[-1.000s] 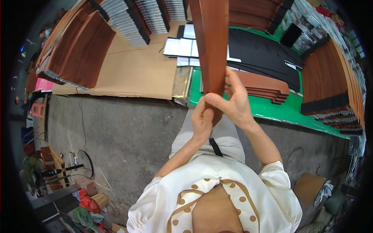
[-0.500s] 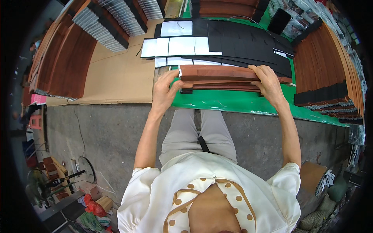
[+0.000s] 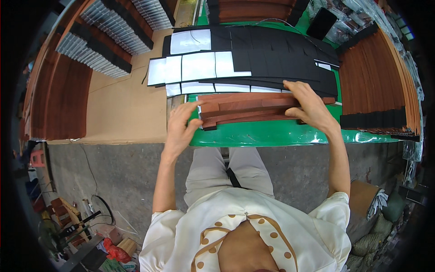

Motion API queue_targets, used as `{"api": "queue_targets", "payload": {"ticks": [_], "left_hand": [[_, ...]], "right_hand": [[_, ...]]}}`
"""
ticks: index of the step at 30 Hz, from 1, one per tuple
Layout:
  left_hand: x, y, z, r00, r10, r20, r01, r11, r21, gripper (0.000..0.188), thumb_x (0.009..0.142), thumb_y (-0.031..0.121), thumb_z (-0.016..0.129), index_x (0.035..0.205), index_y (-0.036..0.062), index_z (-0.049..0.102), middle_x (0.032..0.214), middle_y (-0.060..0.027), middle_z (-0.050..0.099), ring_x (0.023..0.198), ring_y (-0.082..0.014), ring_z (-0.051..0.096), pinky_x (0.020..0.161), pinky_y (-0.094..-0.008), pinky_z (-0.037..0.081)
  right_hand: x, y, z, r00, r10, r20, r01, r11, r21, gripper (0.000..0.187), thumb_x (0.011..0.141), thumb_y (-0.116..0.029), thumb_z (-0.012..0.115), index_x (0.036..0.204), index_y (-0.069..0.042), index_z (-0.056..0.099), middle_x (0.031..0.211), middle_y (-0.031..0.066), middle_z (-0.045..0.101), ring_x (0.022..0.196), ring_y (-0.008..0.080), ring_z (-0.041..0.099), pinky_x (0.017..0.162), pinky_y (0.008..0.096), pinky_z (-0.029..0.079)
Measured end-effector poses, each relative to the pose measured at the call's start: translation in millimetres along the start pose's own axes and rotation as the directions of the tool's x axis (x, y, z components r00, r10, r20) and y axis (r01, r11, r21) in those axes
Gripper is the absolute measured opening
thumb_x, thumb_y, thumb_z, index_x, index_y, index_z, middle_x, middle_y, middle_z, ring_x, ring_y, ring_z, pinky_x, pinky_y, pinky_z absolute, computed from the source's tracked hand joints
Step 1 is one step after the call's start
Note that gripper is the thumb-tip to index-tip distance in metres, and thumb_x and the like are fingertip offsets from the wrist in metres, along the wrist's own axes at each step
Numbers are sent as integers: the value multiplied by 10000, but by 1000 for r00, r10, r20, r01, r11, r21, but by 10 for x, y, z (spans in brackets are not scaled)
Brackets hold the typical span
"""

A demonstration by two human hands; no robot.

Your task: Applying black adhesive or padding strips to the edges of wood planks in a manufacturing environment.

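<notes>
On the green-covered table edge lies a small bundle of reddish-brown wood-grain strips point(image 3: 244, 108), placed lengthwise from left to right. My left hand point(image 3: 180, 124) is at the bundle's left end, thumb and fingers apart, the fingertips beside the pale end of the top strip. Over the right part of the strips is my right hand point(image 3: 311, 106), its fingers stretched past the far side and its thumb near the front; it looks loose rather than gripping. Just beyond the bundle, black and white flat sheets point(image 3: 276, 59) overlap in a wide layer.
Brown strips stand stacked on the right point(image 3: 371, 81) and on the left point(image 3: 61, 99). Bundles with silvery ends point(image 3: 93, 53) sit on the cardboard point(image 3: 127, 109). A black phone-like slab point(image 3: 321, 23) lies at the back right, close to clear plastic-wrapped packs point(image 3: 349, 20).
The brown strips now sit lower in the picture, as the whole table does. My fingers have loosened from the top strip, the left hand moving slightly off its end.
</notes>
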State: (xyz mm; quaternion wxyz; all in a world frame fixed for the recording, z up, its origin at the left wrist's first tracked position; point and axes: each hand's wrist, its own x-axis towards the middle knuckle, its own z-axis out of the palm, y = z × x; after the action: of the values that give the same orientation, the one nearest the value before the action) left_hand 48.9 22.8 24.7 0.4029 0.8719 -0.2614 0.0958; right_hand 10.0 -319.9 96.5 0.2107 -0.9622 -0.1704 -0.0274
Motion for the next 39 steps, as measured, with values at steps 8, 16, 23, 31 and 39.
{"api": "queue_targets", "payload": {"ticks": [8, 16, 23, 31, 39], "left_hand": [[1014, -368, 42, 926, 277, 255, -283, 959, -14, 299, 787, 36, 619, 1083, 75, 636, 1134, -81, 618, 1077, -270, 551, 921, -355, 408], [1255, -517, 614, 802, 392, 450, -452, 892, 27, 313, 731, 75, 655, 1042, 109, 671, 1094, -20, 644, 989, -213, 580, 870, -334, 447], [1206, -626, 698, 828, 407, 385, -472, 877, 88, 330, 743, 24, 583, 1031, 147, 687, 1082, 18, 657, 936, -174, 590, 823, -315, 445], [1243, -565, 637, 833, 344, 434, -416, 906, 81, 306, 778, 50, 580, 1047, 153, 682, 1109, 20, 648, 964, -190, 588, 847, -325, 446], [1347, -96, 31, 987, -61, 151, 106, 944, -311, 201, 865, 79, 580, 1043, 4, 634, 990, -57, 654, 902, -152, 593, 798, -273, 457]], "right_hand": [[1076, 119, 190, 968, -241, 64, 246, 967, -72, 236, 782, -114, 653, 988, -15, 592, 965, 110, 613, 887, 313, 603, 759, 366, 499], [1578, 346, 767, 850, -420, 317, 508, 813, -285, 170, 776, -147, 649, 796, -2, 562, 783, 122, 591, 770, 276, 628, 643, 365, 528], [1595, 344, 783, 782, -474, 405, 609, 722, -329, 117, 753, -60, 594, 799, 46, 611, 787, 161, 630, 787, 270, 657, 671, 357, 549], [1699, 518, 701, 949, -205, 241, 249, 954, -168, 100, 766, -79, 569, 756, 19, 584, 708, 127, 625, 692, 269, 639, 593, 363, 504], [1133, 4, 43, 996, -76, -56, 88, 966, 244, 135, 811, -77, 588, 890, 20, 640, 662, 118, 612, 561, 178, 591, 543, 283, 470]]}}
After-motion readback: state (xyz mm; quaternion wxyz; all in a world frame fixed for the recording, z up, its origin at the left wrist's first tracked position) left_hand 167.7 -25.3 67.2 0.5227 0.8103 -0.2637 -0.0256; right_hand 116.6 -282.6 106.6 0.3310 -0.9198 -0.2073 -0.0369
